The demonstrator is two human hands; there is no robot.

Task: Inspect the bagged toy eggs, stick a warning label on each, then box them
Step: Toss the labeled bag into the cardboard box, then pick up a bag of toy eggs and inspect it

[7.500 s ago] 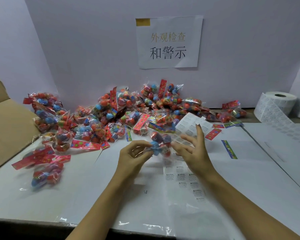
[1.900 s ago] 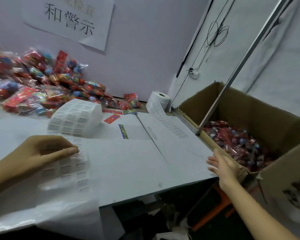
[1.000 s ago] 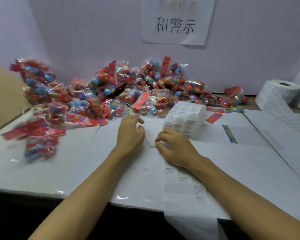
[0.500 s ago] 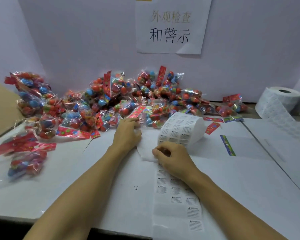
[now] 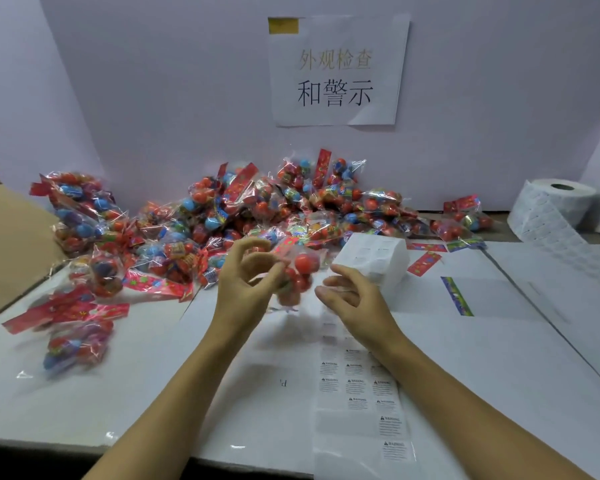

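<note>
My left hand (image 5: 245, 284) holds a clear bag of red toy eggs (image 5: 297, 275) above the middle of the white table (image 5: 499, 341), pinching its upper end. My right hand (image 5: 352, 299) hovers just right of the bag with fingers loosely curled; it holds nothing that I can make out. A big pile of bagged toy eggs (image 5: 257, 209) lies against the back wall. A strip of warning labels (image 5: 364, 386) runs under my right forearm from a label roll (image 5: 374, 258) behind that hand.
A second label roll (image 5: 555, 209) stands at the back right. A cardboard flap (image 5: 11, 247) rises at the left edge. Loose bags (image 5: 73, 341) and red header cards (image 5: 66, 311) lie front left. A paper sign (image 5: 336, 71) hangs on the wall.
My left hand took a bag from the pile and lifted it to the middle. My right hand left the label strip and rose beside the bag.
</note>
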